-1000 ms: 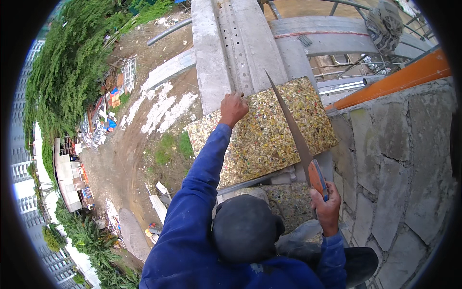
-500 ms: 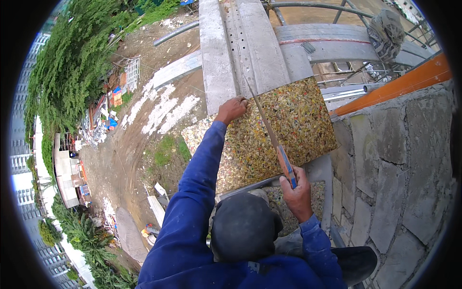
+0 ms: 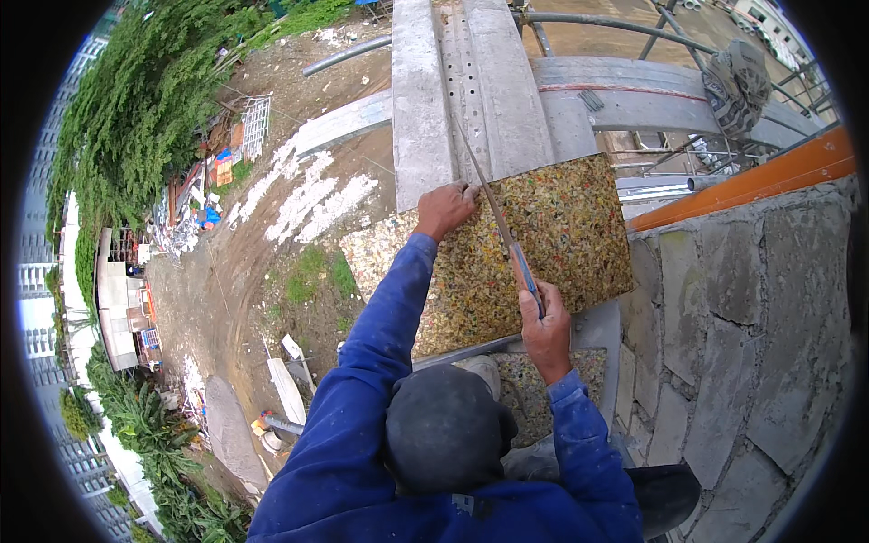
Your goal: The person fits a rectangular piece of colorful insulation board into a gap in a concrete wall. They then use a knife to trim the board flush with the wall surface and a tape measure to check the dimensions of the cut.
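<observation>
My right hand (image 3: 547, 330) is closed around the handle of a handsaw (image 3: 497, 213). Its narrow blade crosses the far edge of a speckled, multicoloured board (image 3: 561, 235) and points away from me. At that far edge my left hand (image 3: 446, 210) presses down on the board, fingers bunched, thumb side close to the blade. The fingertips are partly hidden, as is the blade's contact with the board. Under the board's far edge run grey planks (image 3: 421, 109). My dark-clothed knee (image 3: 448, 421) is up below the near edge.
A rough stone block wall (image 3: 724, 299) rises on the right beside an orange beam (image 3: 751, 185). Scaffold pipes (image 3: 615, 20) and a wrapped cloth bundle (image 3: 735, 86) are at the far right. Ground lies far below on the left, with trees (image 3: 136, 109).
My right hand has pushed the saw farther away from me along the board. My left hand stays at the far edge. The whole view has shifted slightly.
</observation>
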Action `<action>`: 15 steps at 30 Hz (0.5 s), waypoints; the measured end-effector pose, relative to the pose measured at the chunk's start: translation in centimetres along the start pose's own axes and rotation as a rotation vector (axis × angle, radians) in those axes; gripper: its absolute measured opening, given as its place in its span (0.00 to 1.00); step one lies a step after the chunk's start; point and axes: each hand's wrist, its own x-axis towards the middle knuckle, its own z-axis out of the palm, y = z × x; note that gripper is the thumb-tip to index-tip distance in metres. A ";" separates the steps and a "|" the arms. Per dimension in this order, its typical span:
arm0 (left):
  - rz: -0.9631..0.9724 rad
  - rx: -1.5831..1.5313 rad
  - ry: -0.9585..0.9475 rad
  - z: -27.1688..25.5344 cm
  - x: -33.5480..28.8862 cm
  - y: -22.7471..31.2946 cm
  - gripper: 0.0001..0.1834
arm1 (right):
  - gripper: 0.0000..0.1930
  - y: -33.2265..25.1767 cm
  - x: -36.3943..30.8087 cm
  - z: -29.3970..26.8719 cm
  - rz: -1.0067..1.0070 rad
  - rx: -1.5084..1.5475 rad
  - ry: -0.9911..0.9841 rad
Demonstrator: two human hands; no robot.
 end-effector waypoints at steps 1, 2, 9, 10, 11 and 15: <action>0.002 0.002 0.008 -0.1 -0.1 0.0 0.24 | 0.21 0.1 0.1 0.1 -0.021 -0.013 0.012; 0.002 0.004 0.006 -0.1 -0.1 0.0 0.24 | 0.21 0.0 0.2 0.1 -0.016 -0.015 0.007; 0.001 0.026 0.025 -0.6 -0.4 0.7 0.25 | 0.20 -0.2 0.5 -0.2 -0.012 -0.040 -0.014; -0.003 0.025 0.021 -0.6 -0.6 0.9 0.25 | 0.20 -0.1 0.4 -0.3 -0.013 -0.051 -0.016; -0.001 0.013 0.018 -0.5 -0.5 0.8 0.25 | 0.20 -0.2 0.1 -0.5 0.010 -0.073 -0.036; 0.000 -0.002 0.002 -0.3 -0.2 0.3 0.25 | 0.19 -0.8 -2.5 -2.2 0.097 -0.131 -0.089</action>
